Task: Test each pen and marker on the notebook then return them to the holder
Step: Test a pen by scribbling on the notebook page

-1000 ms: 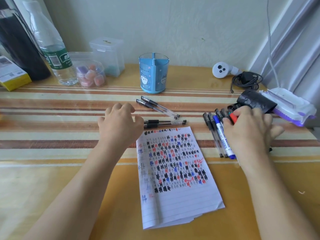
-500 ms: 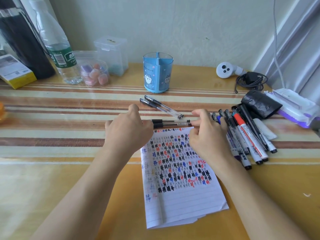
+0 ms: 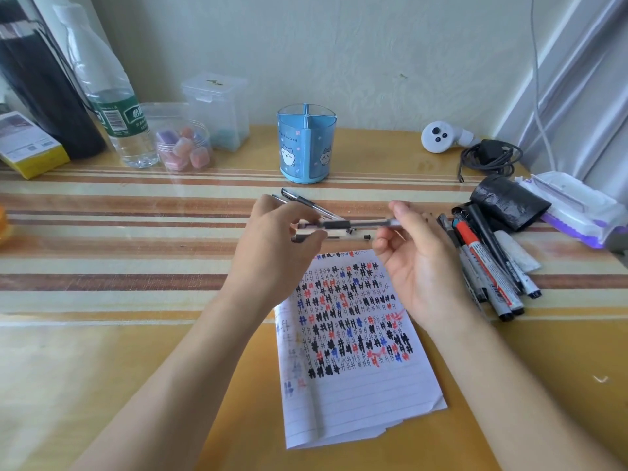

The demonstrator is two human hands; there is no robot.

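Notebook (image 3: 353, 338) flat near the desk's (image 3: 102, 368) front edge, centre, page already packed with black, red and blue test marks over the upper two thirds; lower lines blank. Above its top edge, gel pen (image 3: 356, 224) lifted off the desk, held level between both hands: left hand (image 3: 275, 246) closed in a pinch on the cap end, right hand (image 3: 418, 263) palm-up, thumb and forefinger pinching the barrel end, other fingers loose. Looks like uncapping for a test stroke, judged only. Second gel pen (image 3: 339, 236) lying just under the held one, two more (image 3: 306, 202) angled behind the left hand. Pile of markers and pens (image 3: 486, 263) toward the right edge, beside a black pouch (image 3: 509, 205). Far centre, blue holder (image 3: 307, 144) upright, nothing seen sticking out of it. Marks suggest plenty of testing done; returning apparently all still to do, every pen seen outside the holder.
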